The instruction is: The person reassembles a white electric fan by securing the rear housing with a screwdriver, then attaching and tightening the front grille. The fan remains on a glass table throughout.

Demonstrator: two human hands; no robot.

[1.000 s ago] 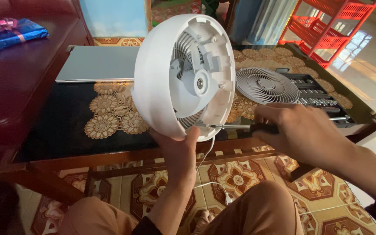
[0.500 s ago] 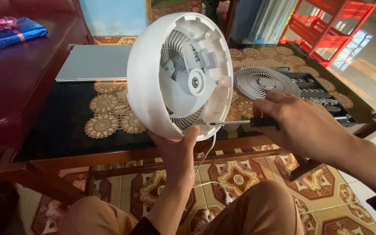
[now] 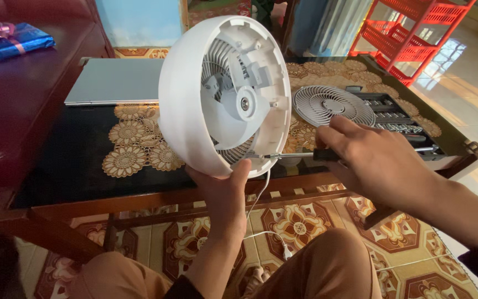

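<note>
Screw at the fan housing's lower rim; centre of frame, held above the table.
Left hand (image 3: pixel 225 191) cups white fan housing (image 3: pixel 195 99) from below; right hand (image 3: pixel 374 160) grips screwdriver (image 3: pixel 300 155); keep shaft square to screw, press firmly, steady the housing.

Fan housing (image 3: pixel 195 105) held up over the counter's (image 3: pixel 73 166) near edge, left hand (image 3: pixel 225 191) under it, right hand (image 3: pixel 380 163) to its right with a screwdriver (image 3: pixel 291 156) tip at the lower rim. Behind on counter: grille (image 3: pixel 333 105), tool tray (image 3: pixel 399 113) right of it, laptop (image 3: pixel 114 80) far left.
</note>
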